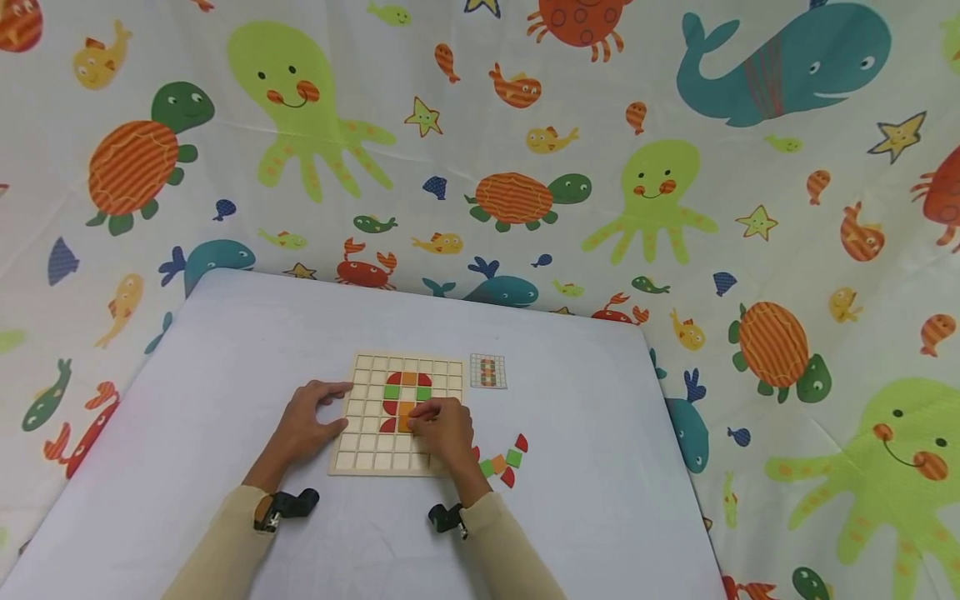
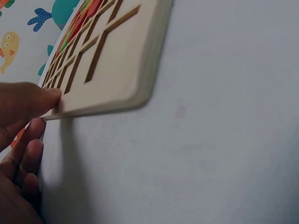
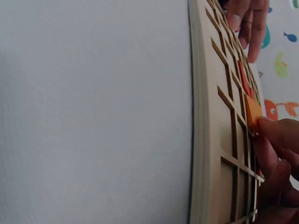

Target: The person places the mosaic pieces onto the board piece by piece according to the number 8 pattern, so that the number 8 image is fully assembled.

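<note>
A square wooden grid board (image 1: 363, 459) lies on the white table, with red quarter-round, orange and green tiles set in its cells. At the board's left edge, my left hand (image 1: 303, 421) touches it with thumb and fingers spread apart; the left wrist view has the thumb (image 2: 35, 100) over the rim. My right hand (image 1: 447, 432) is over the middle of the board. Between thumb and fingertips it pinches an orange square tile (image 3: 253, 112), which sits tilted at a cell below the other orange pieces. Part of the board's right side is hidden under this hand.
Right of the board lie several loose tiles, among them a green square (image 1: 513, 457), an orange square (image 1: 499, 464) and a red quarter-round (image 1: 507, 477). A small pattern card (image 1: 488, 372) is beside the upper right corner. Behind the table hangs a sea-animal curtain (image 1: 465, 125).
</note>
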The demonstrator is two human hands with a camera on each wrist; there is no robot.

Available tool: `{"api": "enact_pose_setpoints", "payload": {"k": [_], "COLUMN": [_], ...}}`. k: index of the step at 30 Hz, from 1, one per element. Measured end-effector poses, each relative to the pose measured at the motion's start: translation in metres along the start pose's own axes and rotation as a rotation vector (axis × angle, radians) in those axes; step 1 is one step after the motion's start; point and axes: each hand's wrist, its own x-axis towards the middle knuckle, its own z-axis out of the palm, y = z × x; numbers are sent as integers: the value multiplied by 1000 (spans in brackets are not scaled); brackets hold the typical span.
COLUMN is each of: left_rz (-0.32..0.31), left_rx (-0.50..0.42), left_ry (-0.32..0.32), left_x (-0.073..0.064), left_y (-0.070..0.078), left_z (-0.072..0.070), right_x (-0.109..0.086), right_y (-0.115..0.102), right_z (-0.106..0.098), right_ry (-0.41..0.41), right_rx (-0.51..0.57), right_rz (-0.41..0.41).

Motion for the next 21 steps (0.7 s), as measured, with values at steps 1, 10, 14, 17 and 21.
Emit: {"api": "enact_pose_setpoints", "payload": {"k": [1,10,14,17,21], "left_rz": [2,16,5,1,1], "left_rx": [-1,1,2,4,6], "left_ry": [3,14,7,2,2], "left_x": [0,0,0,-1,-1], "left_y": [0,0,-1,-1,1], "left_z": [0,1,0,0,0], "right_x": [0,-2,-2,-4,-7], "right_y": [0,-2,-3,-3,0], "right_z": [1,6,7,6,-1], "right_ry": [9,23,9,9,25], "right_rx": [-16,-94,-108,-123,-106], "right_rz": [2,-34,-36,-57,-111]}}
